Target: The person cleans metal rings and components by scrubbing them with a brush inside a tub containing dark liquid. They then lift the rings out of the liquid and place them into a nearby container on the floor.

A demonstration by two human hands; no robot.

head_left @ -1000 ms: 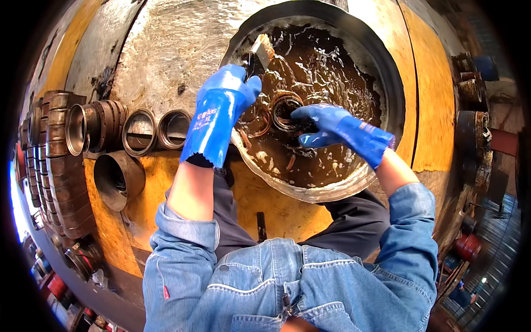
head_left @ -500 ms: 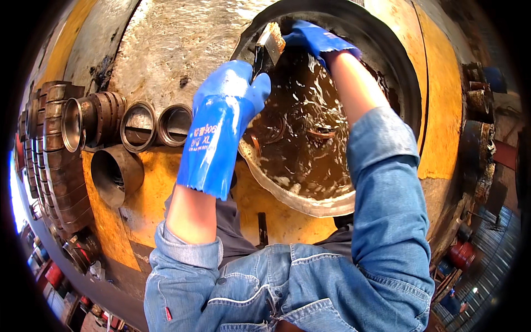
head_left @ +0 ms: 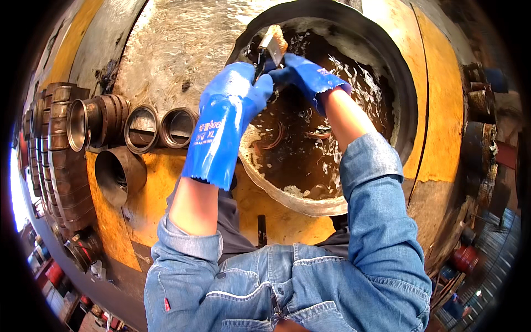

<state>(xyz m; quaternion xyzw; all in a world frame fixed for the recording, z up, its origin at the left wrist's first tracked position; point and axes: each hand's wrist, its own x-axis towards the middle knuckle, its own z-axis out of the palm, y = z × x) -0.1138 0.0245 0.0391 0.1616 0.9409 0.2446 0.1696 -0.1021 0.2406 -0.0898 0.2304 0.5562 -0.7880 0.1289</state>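
My left hand (head_left: 235, 86), in a long blue rubber glove, is closed around the dark handle of a brush (head_left: 274, 43). The brush has a pale metal band and tan bristles and points away from me over a basin (head_left: 321, 207) of brown liquid. My right hand (head_left: 301, 77), gloved alike, is beside the brush and close to my left thumb. Its fingers look closed, but shadow hides whatever they may hold. Under the surface shows a reddish metal ring (head_left: 272, 137), with part of another ring (head_left: 318, 134) to its right.
To the left stand metal rings (head_left: 142, 128), a wide metal sleeve (head_left: 120, 176) and stacked cylindrical parts (head_left: 69, 157). A worn metal sheet (head_left: 177, 50) lies beyond them. Yellow boards (head_left: 440, 110) flank the basin on the right, with rusty parts (head_left: 479, 105) farther out.
My right hand has drawn back from the basin's far rim toward my left hand, near the brush. My left hand has shifted slightly right, still gripping the brush.
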